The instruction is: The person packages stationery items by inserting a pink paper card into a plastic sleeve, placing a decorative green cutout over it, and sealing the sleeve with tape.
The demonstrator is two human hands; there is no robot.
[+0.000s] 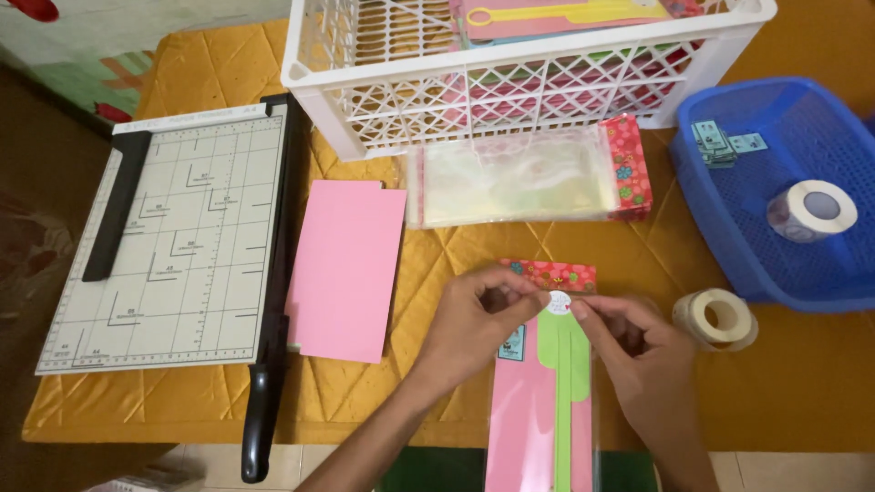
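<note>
At the near edge of the yellow quilted tablecloth (pixel 437 264), at about six o'clock from the white lattice crate (pixel 510 91), lies a clear packet (pixel 542 392) holding pink card with a green strip down it; its long axis runs from six to twelve o'clock, the floral red flap (pixel 550 274) at the far end; both hands meet just at that flap, where a small round sticker (pixel 559 302) sits on the fold; the left hand (pixel 474 328) comes in from seven o'clock, fingers curled nearly closed, thumb and forefinger pinching the packet's top edge beside the sticker; the right hand (pixel 638 351) comes in from five o'clock, also nearly closed, fingertip pressed at the sticker's right side; the two look equally near it; at three o'clock from the right hand stands a roll of stickers (pixel 715 319), close but apart; a loose pink sheet (pixel 346 269) lies at nine o'clock, beside the paper trimmer (pixel 173 246); a blue basket (pixel 784 191) sits at two o'clock.
</note>
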